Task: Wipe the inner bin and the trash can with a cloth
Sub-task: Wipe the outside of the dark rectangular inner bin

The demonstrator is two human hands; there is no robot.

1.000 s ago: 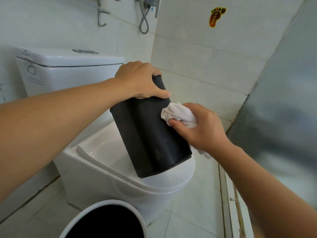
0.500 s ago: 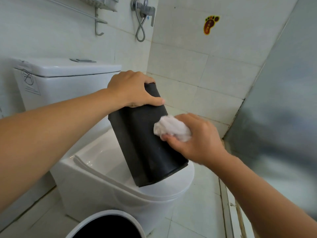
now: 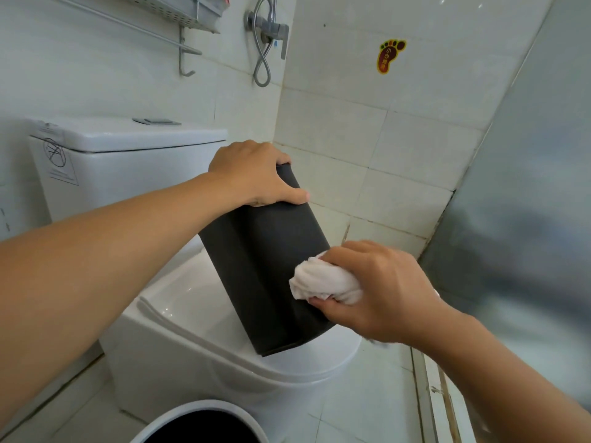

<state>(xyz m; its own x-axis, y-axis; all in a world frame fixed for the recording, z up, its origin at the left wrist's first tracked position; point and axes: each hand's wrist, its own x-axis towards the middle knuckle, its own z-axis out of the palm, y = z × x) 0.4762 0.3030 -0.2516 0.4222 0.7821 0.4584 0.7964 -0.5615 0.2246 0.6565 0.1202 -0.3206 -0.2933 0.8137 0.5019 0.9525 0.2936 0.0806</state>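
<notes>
**Black inner bin tipped on the toilet lid, cloth against its side**

The inner bin (image 3: 256, 266) is a matte black cylinder, plain and smooth, with a faint vertical seam running down the wall facing me. It stands tilted on the closed white toilet lid (image 3: 192, 311), its lower edge resting on the lid and its upper end leaning away toward the tiled corner. Which end is the open one I cannot tell from here.

The left hand (image 3: 252, 174) grips the bin's upper end, fingers curled over the far edge and the thumb laid flat along the near side. The right hand (image 3: 374, 292) is clenched around a bunched white cloth (image 3: 323, 282), which puffs out past the fingers and presses against the lower part of the bin's right side.

Near the bottom of the view, on the floor in front of the toilet, sits the trash can (image 3: 179, 414): a white rounded rim around a dark opening, only its top showing.

Behind stand the white cistern (image 3: 128, 155), a shower hose (image 3: 263, 59) on the wall, and a footprint-shaped sticker (image 3: 388, 55) on the tiles.
</notes>
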